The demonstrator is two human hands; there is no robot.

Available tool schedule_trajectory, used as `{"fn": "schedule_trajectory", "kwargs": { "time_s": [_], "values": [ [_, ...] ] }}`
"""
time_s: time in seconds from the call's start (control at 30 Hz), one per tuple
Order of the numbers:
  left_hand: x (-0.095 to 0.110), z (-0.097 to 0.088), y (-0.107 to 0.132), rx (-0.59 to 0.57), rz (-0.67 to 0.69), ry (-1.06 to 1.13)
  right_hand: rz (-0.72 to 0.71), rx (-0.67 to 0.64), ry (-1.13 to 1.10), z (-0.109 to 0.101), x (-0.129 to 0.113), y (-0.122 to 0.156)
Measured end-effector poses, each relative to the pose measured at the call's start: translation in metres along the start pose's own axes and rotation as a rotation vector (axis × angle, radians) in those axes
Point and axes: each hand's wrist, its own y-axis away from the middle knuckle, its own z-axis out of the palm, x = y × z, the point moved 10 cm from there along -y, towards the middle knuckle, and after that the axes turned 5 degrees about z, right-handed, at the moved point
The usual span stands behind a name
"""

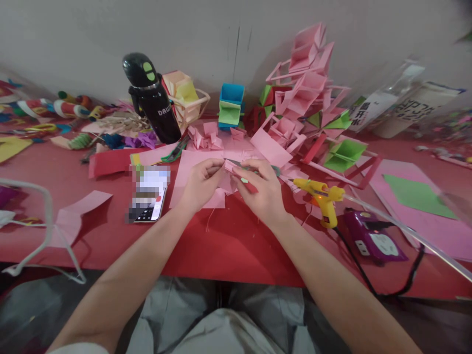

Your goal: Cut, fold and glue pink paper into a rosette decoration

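Note:
Between my fingertips, over the middle of the red table, is a small folded piece of pink paper [230,166]. My left hand [202,181] pinches its left end, and my right hand [262,189] closes on it from the other side. Beneath my hands lie pink paper sheets [180,179], with small folded pink pieces [206,136] just behind. To the right of my right hand, a yellow hot glue gun [324,196] stands on the table with its nozzle pointing left. A smartphone [150,194] with a lit screen rests left of my left hand.
Behind stand a black bottle [157,108], a blue and green folded paper box [231,108] and a tall stack of pink paper frames [306,88]. Right of the glue gun sits a purple power strip [374,238] with a black cord. Green-handled scissors [175,151] lie behind the phone.

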Motion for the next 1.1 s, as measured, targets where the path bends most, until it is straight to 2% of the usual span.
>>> {"fn": "schedule_trajectory", "kwargs": {
  "time_s": [0.13, 0.27, 0.33, 0.43, 0.53, 0.6, 0.67, 0.9, 1.1],
  "values": [
    [-0.016, -0.002, 0.000, 0.020, -0.061, 0.167, -0.016, -0.012, 0.011, 0.003, -0.003, 0.001],
    [-0.017, 0.007, 0.002, -0.016, -0.112, 0.254, 0.079, 0.112, -0.114, -0.007, 0.004, 0.001],
    [-0.013, 0.012, 0.004, -0.038, -0.128, 0.267, 0.186, 0.163, -0.194, -0.010, 0.014, 0.002],
    [-0.008, 0.013, 0.006, -0.041, -0.126, 0.243, 0.423, 0.172, -0.397, -0.004, 0.037, 0.007],
    [-0.001, 0.011, 0.005, -0.045, -0.073, 0.172, 0.620, 0.074, -0.605, 0.013, 0.054, 0.011],
    [0.002, 0.010, 0.003, -0.052, -0.032, 0.107, 0.677, -0.033, -0.656, 0.023, 0.056, 0.011],
    [0.007, 0.009, 0.002, -0.053, 0.009, 0.023, 0.688, -0.080, -0.648, 0.025, 0.056, 0.010],
    [0.019, 0.005, 0.000, -0.051, 0.102, -0.148, 0.661, -0.089, -0.483, 0.013, 0.052, 0.007],
    [0.026, 0.005, 0.001, -0.051, 0.166, -0.269, 0.577, -0.202, -0.366, 0.012, 0.046, 0.004]
  ]
}}
